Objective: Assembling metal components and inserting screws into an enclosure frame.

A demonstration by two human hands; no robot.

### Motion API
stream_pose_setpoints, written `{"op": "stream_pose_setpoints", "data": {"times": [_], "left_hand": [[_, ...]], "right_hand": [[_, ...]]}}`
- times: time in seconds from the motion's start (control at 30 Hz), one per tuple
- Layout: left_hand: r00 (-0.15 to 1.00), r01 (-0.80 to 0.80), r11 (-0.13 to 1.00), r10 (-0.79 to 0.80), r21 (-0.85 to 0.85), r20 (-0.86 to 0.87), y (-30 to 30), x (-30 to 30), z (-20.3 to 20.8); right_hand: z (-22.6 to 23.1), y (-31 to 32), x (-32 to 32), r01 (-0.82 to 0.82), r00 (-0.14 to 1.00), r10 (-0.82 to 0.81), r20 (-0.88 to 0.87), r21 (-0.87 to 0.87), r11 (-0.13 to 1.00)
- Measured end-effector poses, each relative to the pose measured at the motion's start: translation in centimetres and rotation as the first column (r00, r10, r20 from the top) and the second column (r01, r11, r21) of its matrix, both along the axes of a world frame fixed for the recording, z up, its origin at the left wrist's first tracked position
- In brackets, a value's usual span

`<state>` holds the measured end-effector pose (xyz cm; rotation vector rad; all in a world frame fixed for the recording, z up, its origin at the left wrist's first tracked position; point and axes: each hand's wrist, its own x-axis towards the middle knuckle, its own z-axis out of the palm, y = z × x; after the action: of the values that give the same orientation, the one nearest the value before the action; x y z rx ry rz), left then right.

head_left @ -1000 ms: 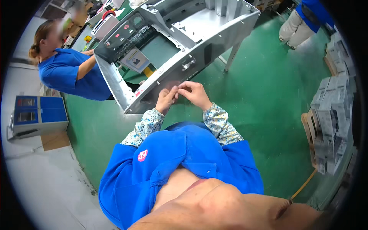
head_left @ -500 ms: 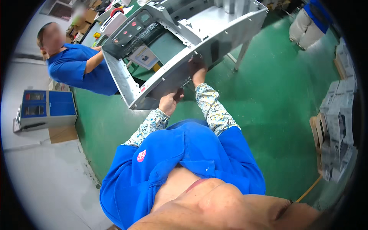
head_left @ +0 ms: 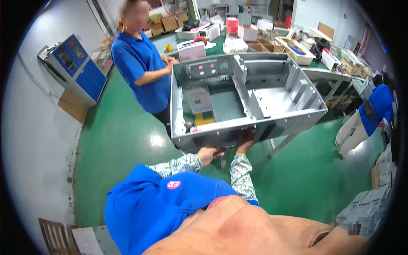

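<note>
Obscured spots
Right grip (head_left: 245, 143) dark against metal casing (head_left: 223, 135), contact unclear; co-worker (head_left: 140, 68): face blurred, head cropped above.

I've got a grey housing (head_left: 225, 137) on my feed, reddish spots (head_left: 201, 66) on its rear inner side. Speckled sleeve (head_left: 241, 172): off-white base, blue and yellowish flecks. Wearer's shirt (head_left: 148, 210): solid bright blue, round pinkish-red badge (head_left: 173, 185). Co-worker's shirt (head_left: 140, 63): plain blue too; dark trousers (head_left: 162, 114). Floor (head_left: 136, 178): green. Cabinet (head_left: 61, 70): pale grey, blue doors (head_left: 92, 81). Room wall (head_left: 42, 148): off-white. Far person's top (head_left: 379, 104): blue; beige trousers (head_left: 356, 129).

Pink badge (head_left: 173, 185) on blue shirt (head_left: 144, 212), white lettering, not clearly legible
</note>
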<state>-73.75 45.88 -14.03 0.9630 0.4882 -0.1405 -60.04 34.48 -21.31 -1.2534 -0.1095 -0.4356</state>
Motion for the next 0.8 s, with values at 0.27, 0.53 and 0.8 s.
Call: {"op": "stream_pose_setpoints", "data": {"times": [0.27,0.53,0.8], "left_hand": [[0.988,0.042,0.998,-0.048,-0.043,-0.148,-0.4,0.4,1.7],[0.966,-0.046,0.997,0.029,-0.058,-0.256,-0.9,0.2,1.1],[0.987,0.097,0.991,-0.108,-0.091,-0.120,-0.6,0.8,1.0]], "right_hand": [[4.1,-1.6,-0.8,0.196,0.957,-0.291,0.012,-0.764,0.615],[9.5,-2.8,-8.8,-0.090,0.996,0.063,-0.070,-0.504,0.859],[9.9,-3.0,-9.9,-0.152,0.978,0.206,0.038,-0.548,0.823]]}}
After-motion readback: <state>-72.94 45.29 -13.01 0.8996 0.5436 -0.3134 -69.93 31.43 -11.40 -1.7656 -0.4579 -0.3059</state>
